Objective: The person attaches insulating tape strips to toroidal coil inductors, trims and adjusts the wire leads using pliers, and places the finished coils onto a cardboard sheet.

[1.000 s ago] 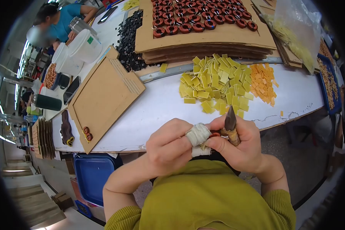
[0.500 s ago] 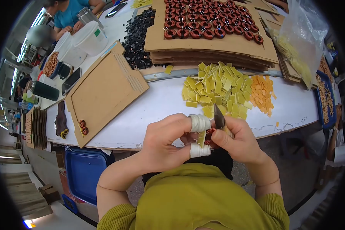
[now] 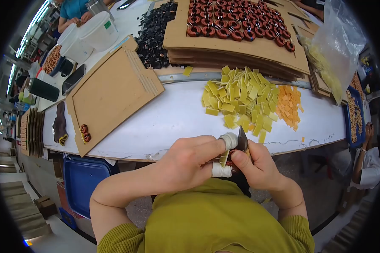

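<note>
My left hand [image 3: 190, 160], with white tape round its thumb and a finger, is closed in a pinch on a small copper-red wound ring coil [image 3: 229, 157]. A flat yellow piece [image 3: 224, 159] stands at the coil's near side, between the taped fingertips. My right hand [image 3: 259, 166] is closed round a dark pointed metal tool [image 3: 242, 139], its tip upward; its exact kind is partly hidden by the fingers. The right thumb presses close to the coil. Beyond both hands lies a heap of yellow rectangular pieces [image 3: 245, 95].
Orange chips [image 3: 289, 105] lie beside the yellow heap. Behind them, stacked cardboard trays [image 3: 236, 57] carry rows of coils. A tilted cardboard tray [image 3: 109, 92] with two coils, black parts [image 3: 156, 33], white buckets [image 3: 99, 31] and a plastic bag [image 3: 342, 42] surround the work area. Other people sit nearby.
The camera view has shifted slightly. Both hands have dipped a little, and the left wrist has turned so its back shows more. The hold on coil and tool looks the same.
</note>
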A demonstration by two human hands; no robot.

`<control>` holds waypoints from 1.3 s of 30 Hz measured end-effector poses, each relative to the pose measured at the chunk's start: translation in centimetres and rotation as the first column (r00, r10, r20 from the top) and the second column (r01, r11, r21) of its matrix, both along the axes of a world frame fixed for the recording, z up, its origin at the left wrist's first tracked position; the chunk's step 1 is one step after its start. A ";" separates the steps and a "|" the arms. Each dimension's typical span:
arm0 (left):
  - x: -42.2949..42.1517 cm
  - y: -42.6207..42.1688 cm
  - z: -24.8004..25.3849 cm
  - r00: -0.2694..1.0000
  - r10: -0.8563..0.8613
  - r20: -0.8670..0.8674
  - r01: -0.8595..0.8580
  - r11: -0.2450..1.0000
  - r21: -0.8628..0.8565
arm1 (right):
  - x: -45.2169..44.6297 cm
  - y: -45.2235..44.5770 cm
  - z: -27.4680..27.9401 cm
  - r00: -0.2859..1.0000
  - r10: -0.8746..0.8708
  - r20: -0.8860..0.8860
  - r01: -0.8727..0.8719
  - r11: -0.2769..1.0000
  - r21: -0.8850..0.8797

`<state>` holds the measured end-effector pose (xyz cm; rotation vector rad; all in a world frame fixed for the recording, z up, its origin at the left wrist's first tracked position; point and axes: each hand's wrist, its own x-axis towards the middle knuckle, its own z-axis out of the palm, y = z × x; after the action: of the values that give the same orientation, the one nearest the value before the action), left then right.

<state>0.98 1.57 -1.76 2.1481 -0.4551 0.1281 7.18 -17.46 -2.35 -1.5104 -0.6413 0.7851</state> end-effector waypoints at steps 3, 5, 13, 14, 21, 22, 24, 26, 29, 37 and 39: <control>0.1 0.0 0.5 0.988 0.015 -0.155 -0.030 0.995 -0.096 | 0.4 -0.4 0.1 1.000 0.014 -0.002 -0.014 0.999 0.038; 0.4 0.0 0.2 1.000 0.004 0.003 -0.003 0.979 -0.205 | 0.9 -0.5 0.9 0.994 0.020 0.106 -0.027 0.998 0.063; -1.0 -0.4 -0.5 0.883 -0.164 -0.440 -0.332 0.444 -0.832 | 1.6 -0.7 1.8 0.532 0.022 0.847 0.154 0.980 -0.122; -1.0 -0.4 -0.7 0.884 -0.149 -0.442 -0.329 0.472 -0.818 | 1.5 -0.4 2.0 0.444 0.051 0.894 0.181 0.973 -0.146; -1.4 -0.4 -0.3 0.918 -0.007 -0.398 -0.271 0.720 -0.638 | 2.2 0.7 2.1 0.240 0.130 0.962 0.216 0.959 -0.183; -1.4 -0.3 -0.3 0.925 0.014 -0.379 -0.257 0.757 -0.600 | 2.3 0.6 2.3 0.211 0.153 0.965 0.213 0.957 -0.199; -1.5 -0.4 0.1 0.934 0.028 -0.356 -0.242 0.784 -0.572 | 2.2 0.4 2.6 0.175 0.174 0.969 0.212 0.954 -0.209; -1.4 -0.4 0.3 0.943 0.031 -0.331 -0.223 0.798 -0.560 | 2.2 0.2 2.9 0.155 0.173 0.973 0.218 0.954 -0.205; -1.4 -0.5 0.4 0.950 0.033 -0.310 -0.207 0.811 -0.548 | 2.1 -0.1 3.2 0.183 0.135 0.974 0.216 0.961 -0.173; -1.5 -1.1 0.2 0.975 0.075 -0.207 -0.155 0.902 -0.403 | 1.6 -0.2 2.4 0.155 0.182 0.971 0.186 0.960 -0.209; -1.3 -1.0 0.3 0.976 0.065 -0.208 -0.145 0.906 -0.397 | 1.6 -0.3 2.7 0.139 0.215 0.967 0.189 0.952 -0.239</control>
<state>-0.33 0.52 -1.46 1.7473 -0.1781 0.0699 8.82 -17.71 0.32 -2.2756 -1.5981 -0.3706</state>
